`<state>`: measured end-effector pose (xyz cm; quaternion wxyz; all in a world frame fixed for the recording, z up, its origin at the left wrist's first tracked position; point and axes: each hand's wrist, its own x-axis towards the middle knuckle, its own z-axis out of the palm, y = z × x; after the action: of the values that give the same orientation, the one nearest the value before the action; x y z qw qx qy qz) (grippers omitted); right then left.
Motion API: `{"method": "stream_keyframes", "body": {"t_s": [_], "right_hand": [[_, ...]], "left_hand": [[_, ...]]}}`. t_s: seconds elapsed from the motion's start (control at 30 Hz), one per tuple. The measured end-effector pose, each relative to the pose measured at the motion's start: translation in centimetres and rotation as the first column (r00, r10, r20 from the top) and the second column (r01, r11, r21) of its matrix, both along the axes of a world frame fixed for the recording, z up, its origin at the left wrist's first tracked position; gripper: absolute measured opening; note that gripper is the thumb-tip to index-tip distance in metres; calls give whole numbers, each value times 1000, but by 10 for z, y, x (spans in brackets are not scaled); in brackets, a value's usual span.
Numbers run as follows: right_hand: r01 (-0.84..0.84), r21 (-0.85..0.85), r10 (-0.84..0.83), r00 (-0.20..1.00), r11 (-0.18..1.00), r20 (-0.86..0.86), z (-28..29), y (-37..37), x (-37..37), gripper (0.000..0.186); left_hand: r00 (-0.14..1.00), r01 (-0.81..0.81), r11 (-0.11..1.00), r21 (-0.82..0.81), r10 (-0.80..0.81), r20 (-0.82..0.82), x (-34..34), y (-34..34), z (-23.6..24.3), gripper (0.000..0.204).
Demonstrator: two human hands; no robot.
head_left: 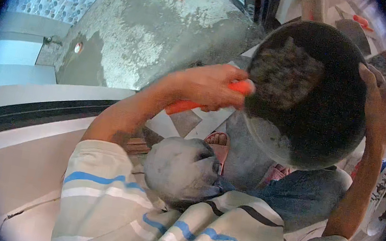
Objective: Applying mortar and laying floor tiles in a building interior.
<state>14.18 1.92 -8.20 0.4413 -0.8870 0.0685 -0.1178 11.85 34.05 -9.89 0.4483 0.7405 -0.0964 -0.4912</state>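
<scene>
Toward the upper right, a round black bucket (339, 128) with greyish material (289, 73) inside is gripped by the right hand (373, 82); near centre, the left hand (212, 86) clutches an orange handle (182, 107).

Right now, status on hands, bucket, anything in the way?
Left hand gripping orange handle. Right hand holding black bucket at its edge. Patchy residue inside. Possibly in the way: sandalled left foot, low beside bucket.
</scene>
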Motion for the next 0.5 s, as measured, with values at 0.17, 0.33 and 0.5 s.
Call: {"method": "stream_keyframes", "body": {"t_s": [0.17, 0.33, 0.5], "right_hand": [[-39, -28, 38, 998, 999, -55, 1, -15, 0, 59], [19, -81, -24, 998, 997, -63, -5, -23, -7, 60], [13, -25, -15, 997, 1000, -71, -5, -38, -9, 59]], "left_hand": [[968, -226, 958, 175, 201, 148, -15, 80, -11, 22], [891, -453, 861, 229, 443, 98, -52, 147, -71, 23], [811, -574, 760, 305, 580, 80, -85, 217, -129, 30]]}}
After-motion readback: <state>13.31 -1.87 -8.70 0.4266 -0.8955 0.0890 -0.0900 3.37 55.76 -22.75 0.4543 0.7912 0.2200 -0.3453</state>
